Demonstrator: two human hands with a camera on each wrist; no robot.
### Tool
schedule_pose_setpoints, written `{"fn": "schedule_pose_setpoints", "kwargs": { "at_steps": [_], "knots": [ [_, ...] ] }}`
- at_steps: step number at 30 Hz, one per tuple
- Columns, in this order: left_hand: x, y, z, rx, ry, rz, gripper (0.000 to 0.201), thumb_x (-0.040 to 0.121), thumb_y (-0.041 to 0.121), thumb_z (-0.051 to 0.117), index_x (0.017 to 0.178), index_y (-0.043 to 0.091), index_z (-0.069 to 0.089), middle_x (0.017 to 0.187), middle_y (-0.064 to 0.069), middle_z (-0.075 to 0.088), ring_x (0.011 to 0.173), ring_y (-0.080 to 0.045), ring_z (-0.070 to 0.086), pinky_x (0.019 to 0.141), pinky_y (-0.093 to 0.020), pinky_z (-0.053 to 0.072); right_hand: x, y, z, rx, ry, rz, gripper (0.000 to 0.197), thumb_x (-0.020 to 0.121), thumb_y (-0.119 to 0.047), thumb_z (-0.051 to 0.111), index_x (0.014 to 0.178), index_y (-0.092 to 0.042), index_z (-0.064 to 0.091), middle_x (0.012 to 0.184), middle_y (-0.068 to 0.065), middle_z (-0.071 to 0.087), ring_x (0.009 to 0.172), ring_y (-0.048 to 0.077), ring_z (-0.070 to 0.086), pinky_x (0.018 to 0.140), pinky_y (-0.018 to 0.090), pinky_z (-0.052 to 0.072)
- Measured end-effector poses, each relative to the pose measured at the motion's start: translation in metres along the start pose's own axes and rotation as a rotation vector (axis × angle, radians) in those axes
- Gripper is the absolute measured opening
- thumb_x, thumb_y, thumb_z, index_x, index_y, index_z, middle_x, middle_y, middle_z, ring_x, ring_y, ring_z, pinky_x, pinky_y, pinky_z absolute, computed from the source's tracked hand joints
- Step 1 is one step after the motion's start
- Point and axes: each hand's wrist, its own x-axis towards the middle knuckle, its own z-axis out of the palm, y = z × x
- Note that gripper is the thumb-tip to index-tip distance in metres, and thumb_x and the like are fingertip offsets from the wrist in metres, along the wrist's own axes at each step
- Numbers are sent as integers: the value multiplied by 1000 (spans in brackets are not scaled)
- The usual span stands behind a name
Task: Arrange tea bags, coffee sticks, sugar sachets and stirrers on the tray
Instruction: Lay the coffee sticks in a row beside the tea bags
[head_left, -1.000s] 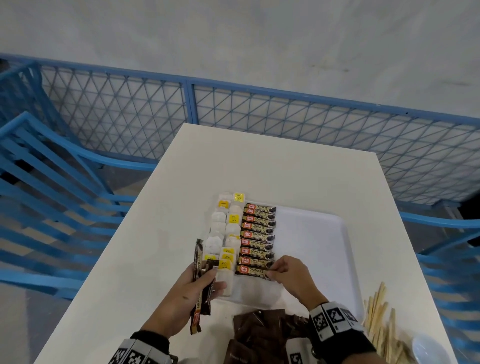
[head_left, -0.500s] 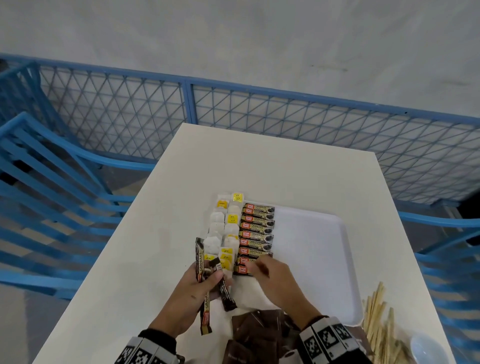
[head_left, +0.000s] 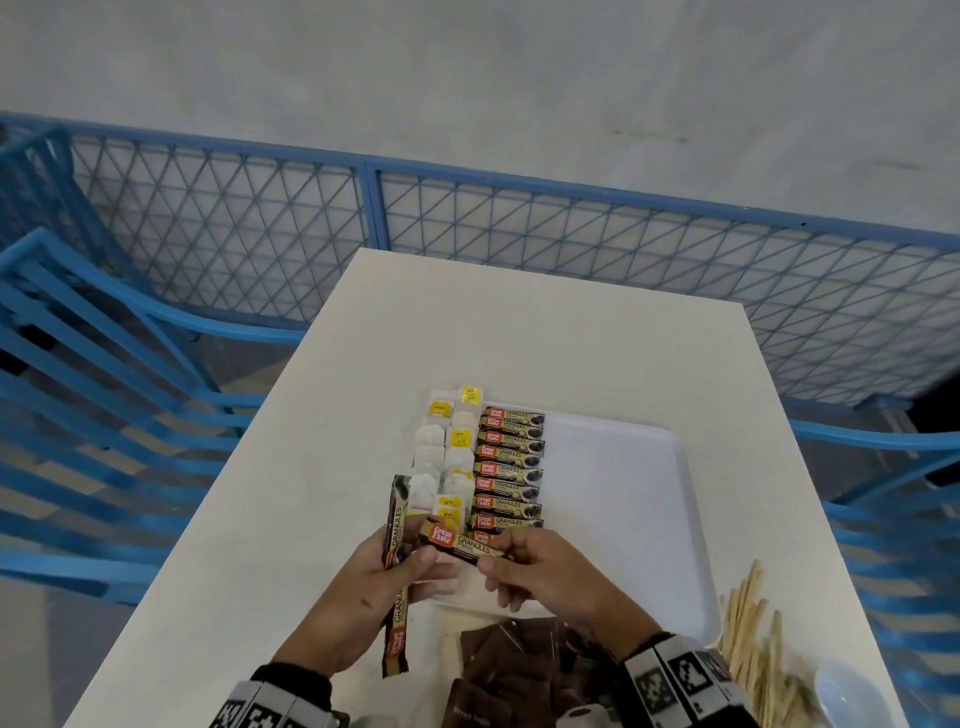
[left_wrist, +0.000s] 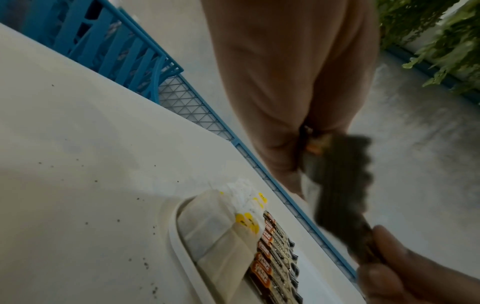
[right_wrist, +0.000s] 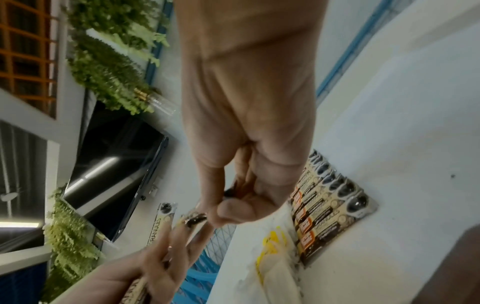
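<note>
A white tray (head_left: 613, 493) lies on the table. Its left part holds two columns of tea bags (head_left: 441, 457) and a column of brown coffee sticks (head_left: 509, 467). In front of the tray's near left corner, my left hand (head_left: 410, 566) grips an upright coffee stick (head_left: 397, 525). My right hand (head_left: 496, 556) pinches the right end of a second coffee stick (head_left: 460, 543), which lies crosswise between both hands. In the right wrist view my right hand (right_wrist: 233, 205) pinches that stick's end beside the tray's coffee sticks (right_wrist: 330, 209). The left wrist view shows the held stick (left_wrist: 337, 185) blurred.
Brown sachets (head_left: 514, 660) are heaped at the table's near edge below my hands. Wooden stirrers (head_left: 748, 639) lie to the right of the tray, with a white bowl (head_left: 847, 696) beside them. Blue chairs and a mesh fence surround the table.
My right hand left the tray's row of coffee sticks and came to my left hand. It now pinches one stick there, and that stick has swung crosswise.
</note>
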Motion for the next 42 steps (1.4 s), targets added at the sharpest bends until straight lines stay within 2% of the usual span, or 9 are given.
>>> {"fn": "schedule_pose_setpoints", "kwargs": {
  "at_steps": [2,5,11,15,20,23,32,38,42],
  "knots": [
    [1,-1,1,60,64,-6,12,91,7,55,102,4,58,60,2,61,54,-7,59,49,-15,42,-3,1,-3,-44,33,-26,8,85,-10,66,85,-10,58,67,3,63,49,8,54,49,18,45],
    [4,-4,-1,149,123,-14,8,91,8,56,94,0,58,49,6,46,42,-4,40,43,-15,33,-6,4,-5,-38,63,-54,8,83,-10,68,82,-11,60,66,2,64,48,7,54,49,18,45],
    [5,-7,0,216,156,-41,5,89,5,60,88,1,60,54,0,44,41,-5,35,42,-16,30,-9,14,-12,77,137,-28,8,89,-6,59,90,-5,66,76,7,64,63,11,58,59,20,49],
    [3,-11,0,209,156,-95,9,93,9,54,94,2,60,72,-9,56,43,-6,36,43,-17,30,-7,28,-19,17,207,48,12,87,-3,62,96,-7,68,80,10,65,66,13,59,63,20,51],
    [3,-8,-3,111,234,-135,8,94,3,44,95,7,50,73,-9,57,47,-12,38,45,-21,30,-4,39,-34,-240,315,72,10,81,-10,70,83,-18,65,75,2,70,64,10,59,59,16,45],
    [3,-4,-3,28,244,-154,9,92,2,39,94,9,46,69,-9,51,48,-15,37,45,-23,29,1,47,-42,-305,390,91,14,77,-12,74,78,-18,61,80,4,73,74,14,66,72,28,51],
    [5,-7,2,-28,212,-158,15,92,0,35,92,7,48,64,-6,47,52,-17,41,48,-26,33,22,54,-37,-433,467,110,16,76,-17,76,80,-14,61,84,4,69,77,12,61,61,12,41],
    [1,-6,5,143,113,-130,16,93,3,41,99,7,56,59,-2,48,59,-16,43,57,-27,39,27,47,-29,-507,495,62,19,78,-12,72,79,-13,54,80,-3,53,71,7,51,55,8,39],
    [-1,-6,8,402,22,-66,16,96,8,45,106,13,57,68,-1,48,62,-11,45,60,-19,42,20,22,-12,-554,442,-107,16,88,-35,60,85,-20,55,78,-8,49,65,1,47,58,10,38]
  ]
}}
